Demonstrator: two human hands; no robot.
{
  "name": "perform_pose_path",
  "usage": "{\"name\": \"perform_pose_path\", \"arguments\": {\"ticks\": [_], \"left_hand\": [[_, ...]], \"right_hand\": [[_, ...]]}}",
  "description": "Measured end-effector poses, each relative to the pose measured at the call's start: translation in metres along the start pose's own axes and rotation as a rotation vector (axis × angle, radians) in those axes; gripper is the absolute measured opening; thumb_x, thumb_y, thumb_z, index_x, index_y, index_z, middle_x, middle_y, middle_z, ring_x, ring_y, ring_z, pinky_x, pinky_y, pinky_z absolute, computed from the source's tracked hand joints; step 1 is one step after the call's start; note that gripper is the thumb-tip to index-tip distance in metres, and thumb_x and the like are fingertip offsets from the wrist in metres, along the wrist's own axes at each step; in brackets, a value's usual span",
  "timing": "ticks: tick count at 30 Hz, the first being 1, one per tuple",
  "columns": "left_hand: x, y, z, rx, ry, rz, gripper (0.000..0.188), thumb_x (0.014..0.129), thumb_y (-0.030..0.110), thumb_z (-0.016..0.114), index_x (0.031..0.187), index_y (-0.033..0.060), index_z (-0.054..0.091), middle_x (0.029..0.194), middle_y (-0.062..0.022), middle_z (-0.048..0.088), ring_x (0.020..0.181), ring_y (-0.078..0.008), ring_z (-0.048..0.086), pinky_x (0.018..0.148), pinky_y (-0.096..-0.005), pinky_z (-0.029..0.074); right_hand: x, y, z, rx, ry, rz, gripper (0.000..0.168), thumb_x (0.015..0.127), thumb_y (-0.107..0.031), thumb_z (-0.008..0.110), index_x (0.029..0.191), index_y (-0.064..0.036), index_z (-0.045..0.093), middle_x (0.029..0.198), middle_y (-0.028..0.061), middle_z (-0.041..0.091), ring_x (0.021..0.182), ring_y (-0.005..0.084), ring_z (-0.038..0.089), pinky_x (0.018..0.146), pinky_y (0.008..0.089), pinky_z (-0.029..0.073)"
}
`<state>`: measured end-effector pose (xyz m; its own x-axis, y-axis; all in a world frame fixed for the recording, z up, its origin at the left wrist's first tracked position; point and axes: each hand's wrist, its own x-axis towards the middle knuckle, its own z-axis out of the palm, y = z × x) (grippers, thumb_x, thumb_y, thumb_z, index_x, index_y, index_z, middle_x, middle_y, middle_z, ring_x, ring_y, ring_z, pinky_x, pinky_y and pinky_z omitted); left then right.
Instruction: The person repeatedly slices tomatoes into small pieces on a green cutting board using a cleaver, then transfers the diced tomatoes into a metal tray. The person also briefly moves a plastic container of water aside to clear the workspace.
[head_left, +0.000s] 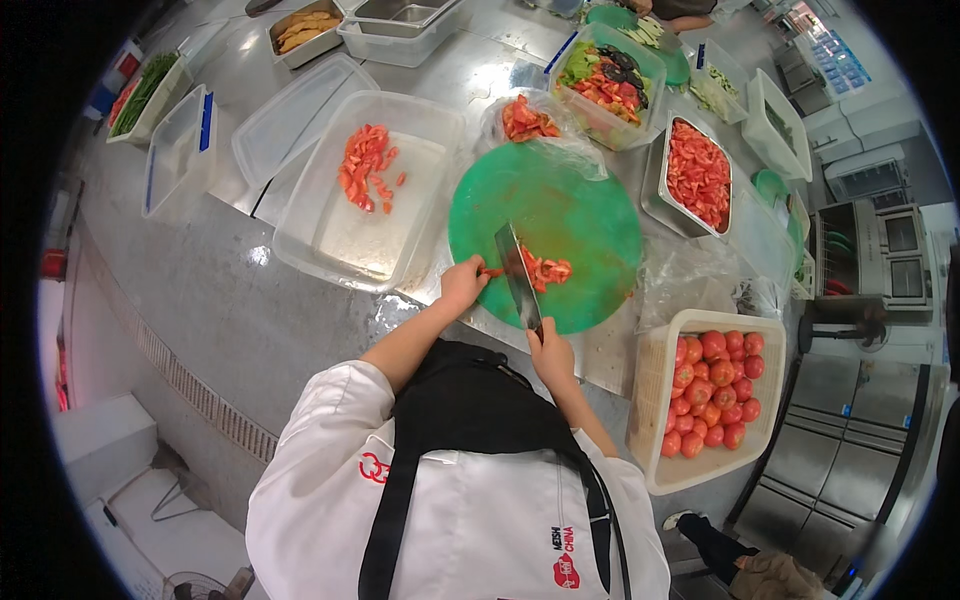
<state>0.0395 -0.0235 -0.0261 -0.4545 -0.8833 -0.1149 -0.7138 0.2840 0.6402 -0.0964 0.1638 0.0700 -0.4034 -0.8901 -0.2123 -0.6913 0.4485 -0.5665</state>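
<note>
My right hand (553, 355) is closed on the handle of a cleaver (519, 277), whose blade stands over the round green cutting board (585, 195). Cut tomato pieces (549, 271) lie just right of the blade. At the board's left edge, my left hand (463, 283) has its fingertips on a small red tomato piece (491, 273), left of the blade. More tomato pieces (364, 169) lie in a clear plastic tub (304, 232) to the left. Behind the board, tomato scraps (527, 120) rest on a plastic bag (589, 156).
A basket (651, 405) of whole tomatoes stands near right, with a steel pan (658, 187) of chopped tomato beyond. A tub of mixed vegetables (600, 82) stands behind the board. A co-worker's hand (641, 6) is at the far side; another person (772, 574) is at lower right.
</note>
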Motion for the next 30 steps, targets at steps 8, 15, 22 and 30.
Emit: {"name": "perform_pose_path", "arguments": {"ticks": [8, 15, 22, 30], "left_hand": [[-0.008, -0.008, 0.004, -0.051, 0.057, 0.024, 0.017, 0.078, 0.019, 0.066, 0.091, 0.0100, 0.060, 0.073, -0.0114, 0.064, 0.071, -0.0318, 0.064, 0.061, -0.0434, 0.048], [0.001, 0.008, -0.004, -0.112, 0.041, -0.070, 0.021, 0.083, 0.026, 0.062, 0.083, 0.0065, 0.057, 0.076, -0.0154, 0.064, 0.072, -0.0356, 0.063, 0.064, -0.0463, 0.047], [0.145, 0.046, -0.039, -0.516, 0.378, 0.016, 0.023, 0.082, 0.021, 0.066, 0.093, 0.0018, 0.059, 0.076, -0.0117, 0.065, 0.062, -0.0227, 0.063, 0.057, -0.0365, 0.048], [0.116, 0.043, -0.024, -0.363, 0.118, 0.076, 0.036, 0.078, 0.018, 0.064, 0.112, 0.0067, 0.059, 0.106, -0.0134, 0.062, 0.092, -0.0291, 0.061, 0.080, -0.0380, 0.049]], "right_hand": [[-0.009, -0.005, 0.008, -0.104, -0.051, -0.076, 0.025, 0.090, -0.027, 0.055, 0.098, -0.006, 0.044, 0.071, 0.0213, 0.063, 0.066, 0.0424, 0.062, 0.057, 0.0528, 0.047], [0.007, 0.008, 0.019, -0.037, -0.006, 0.012, 0.026, 0.091, -0.029, 0.054, 0.099, -0.006, 0.044, 0.074, 0.0229, 0.064, 0.069, 0.0438, 0.062, 0.060, 0.0539, 0.046], [0.007, 0.015, -0.007, -0.011, 0.032, 0.140, 0.029, 0.091, -0.031, 0.055, 0.101, -0.007, 0.044, 0.079, 0.0232, 0.064, 0.073, 0.0449, 0.061, 0.062, 0.0541, 0.045], [-0.005, 0.029, -0.019, 0.250, 0.304, 0.136, 0.025, 0.092, -0.025, 0.057, 0.101, -0.004, 0.047, 0.072, 0.0178, 0.061, 0.062, 0.0371, 0.060, 0.057, 0.0460, 0.046]]}}
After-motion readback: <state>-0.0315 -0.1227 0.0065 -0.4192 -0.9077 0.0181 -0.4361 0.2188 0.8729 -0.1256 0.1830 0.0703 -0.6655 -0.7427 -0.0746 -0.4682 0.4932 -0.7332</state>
